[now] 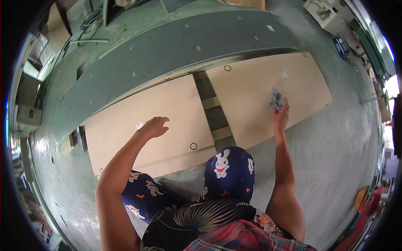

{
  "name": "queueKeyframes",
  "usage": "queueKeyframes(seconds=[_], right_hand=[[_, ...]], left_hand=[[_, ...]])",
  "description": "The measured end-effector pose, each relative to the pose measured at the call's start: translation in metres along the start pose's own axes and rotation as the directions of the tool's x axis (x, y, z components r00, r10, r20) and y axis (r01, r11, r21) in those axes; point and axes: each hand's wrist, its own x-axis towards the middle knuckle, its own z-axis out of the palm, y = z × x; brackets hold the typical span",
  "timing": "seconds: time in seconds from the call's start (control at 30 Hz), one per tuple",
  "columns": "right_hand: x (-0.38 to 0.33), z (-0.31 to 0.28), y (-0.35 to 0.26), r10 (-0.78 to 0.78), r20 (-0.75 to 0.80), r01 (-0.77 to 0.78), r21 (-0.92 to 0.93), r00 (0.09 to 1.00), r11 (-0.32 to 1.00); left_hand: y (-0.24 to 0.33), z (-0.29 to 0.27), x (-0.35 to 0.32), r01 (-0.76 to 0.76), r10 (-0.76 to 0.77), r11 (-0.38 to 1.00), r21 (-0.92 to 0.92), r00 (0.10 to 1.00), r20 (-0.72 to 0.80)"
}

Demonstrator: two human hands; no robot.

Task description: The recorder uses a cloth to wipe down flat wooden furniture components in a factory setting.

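Observation:
Two flat beige boards lie side by side in front of me, a left board [146, 108] and a right board [251, 83]. My right hand [281, 116] grips a crumpled grey rag [276, 100] over the right board, near its middle. Over the left board hovers my left hand [155, 127], its fingers loosely curled apart and nothing in them. A small white label [139, 125] shows beside that wrist. Another label [285, 75] sits on the right board beyond the rag. Black rings mark both boards, one ring [193, 146] near the left board's front edge.
Wooden slats [211, 103] show in the gap between the boards. Behind them stretches a long dark green panel [180, 42] dotted with pale marks. A beige machine [326, 16] stands far right, and cables [93, 19] lie far left. Red items [368, 213] line the right side.

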Motion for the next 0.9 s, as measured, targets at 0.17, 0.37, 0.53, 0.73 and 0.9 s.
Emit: queueKeyframes(seconds=[0.17, 0.37, 0.53, 0.73, 0.9], right_hand=[[-0.003, 0.055, -0.034, -0.3, 0.183, 0.321, -0.097, 0.936, 0.942], [-0.026, 0.097, -0.098, -0.368, 0.275, 0.306, 0.242, 0.888, 0.921], [-0.036, 0.128, -0.15, -0.249, 0.51, -0.131, 0.597, 0.823, 0.792], [-0.051, 0.156, -0.207, -0.217, 0.669, -0.498, 0.697, 0.711, 0.516], [-0.081, 0.169, -0.26, -0.282, 0.764, -0.7, 0.645, 0.581, 0.307]], left_hand=[[-0.027, 0.007, 0.0, 0.071, -0.072, 0.997, -0.042, 0.997, -0.021], [-0.03, 0.014, 0.003, 0.002, -0.011, 0.999, -0.045, 0.978, -0.208], [-0.006, -0.008, 0.008, -0.064, 0.012, 0.991, -0.119, 0.919, -0.394], [0.027, -0.042, 0.015, -0.145, 0.096, 0.988, -0.059, 0.858, -0.505], [0.062, -0.036, 0.028, -0.105, 0.066, 0.994, -0.035, 0.82, -0.568]])
